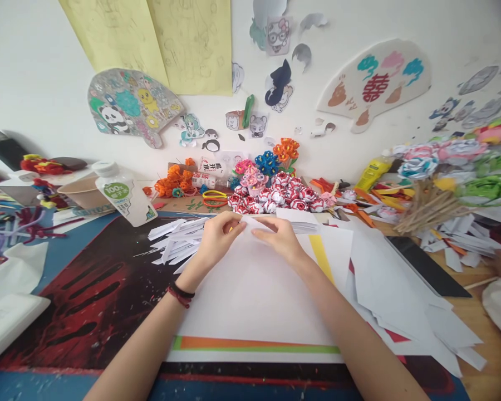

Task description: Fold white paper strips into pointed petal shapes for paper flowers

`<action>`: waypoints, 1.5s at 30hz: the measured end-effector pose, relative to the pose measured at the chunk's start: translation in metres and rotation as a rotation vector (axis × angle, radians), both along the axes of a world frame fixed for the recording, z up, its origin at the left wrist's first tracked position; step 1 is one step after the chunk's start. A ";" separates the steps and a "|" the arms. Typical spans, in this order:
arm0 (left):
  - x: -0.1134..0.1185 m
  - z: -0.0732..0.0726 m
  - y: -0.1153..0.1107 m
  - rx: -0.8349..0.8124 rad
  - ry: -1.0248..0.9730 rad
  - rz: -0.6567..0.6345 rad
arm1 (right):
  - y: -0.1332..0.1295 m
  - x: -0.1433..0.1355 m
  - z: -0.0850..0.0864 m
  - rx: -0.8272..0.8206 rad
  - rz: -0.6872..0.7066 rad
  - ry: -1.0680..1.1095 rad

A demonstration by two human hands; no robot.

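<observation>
I have the small white paper piece [249, 224] held between the fingers of both my left hand [217, 238] and right hand [280, 238], over the large white sheet's [256, 295] far edge, its long axis unclear.

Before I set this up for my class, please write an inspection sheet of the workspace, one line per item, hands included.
Surface: black-and-red mat over a blue tabletop.
Job's things: small white paper piece above large white paper sheet.
Clutter: narrow white paper strips left of the sheet; red-and-white craft flowers behind; white bottle with green label, tilted.
Grippers: bare left hand and bare right hand, fingertips at the small piece; exact grip unclear.
Cables: nothing seen.
Surroundings: white wall with yellow paper sheets and decorated fan-shaped panels.
</observation>
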State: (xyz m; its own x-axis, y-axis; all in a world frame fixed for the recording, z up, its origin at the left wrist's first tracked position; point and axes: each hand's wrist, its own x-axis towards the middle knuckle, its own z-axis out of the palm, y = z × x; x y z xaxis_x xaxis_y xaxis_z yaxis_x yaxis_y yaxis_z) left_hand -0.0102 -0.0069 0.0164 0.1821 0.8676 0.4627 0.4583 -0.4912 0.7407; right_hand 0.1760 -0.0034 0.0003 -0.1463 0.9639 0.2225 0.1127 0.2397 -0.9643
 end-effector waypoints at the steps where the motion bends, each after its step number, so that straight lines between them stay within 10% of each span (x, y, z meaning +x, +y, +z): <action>1: 0.001 0.000 -0.001 -0.045 -0.082 -0.001 | 0.000 0.001 0.002 -0.014 -0.049 0.051; 9: 0.015 -0.001 -0.009 -0.353 -0.515 -0.043 | -0.003 -0.008 0.004 -0.261 0.065 0.240; 27: 0.011 -0.005 -0.011 -0.151 -0.086 0.020 | 0.001 -0.004 -0.003 -0.086 0.011 0.167; 37: -0.006 0.011 -0.015 0.593 0.672 0.001 | 0.003 0.007 0.000 -0.133 -0.015 0.060; 45: -0.010 0.010 -0.016 0.678 0.778 -0.008 | 0.002 0.006 0.001 -0.098 0.046 0.000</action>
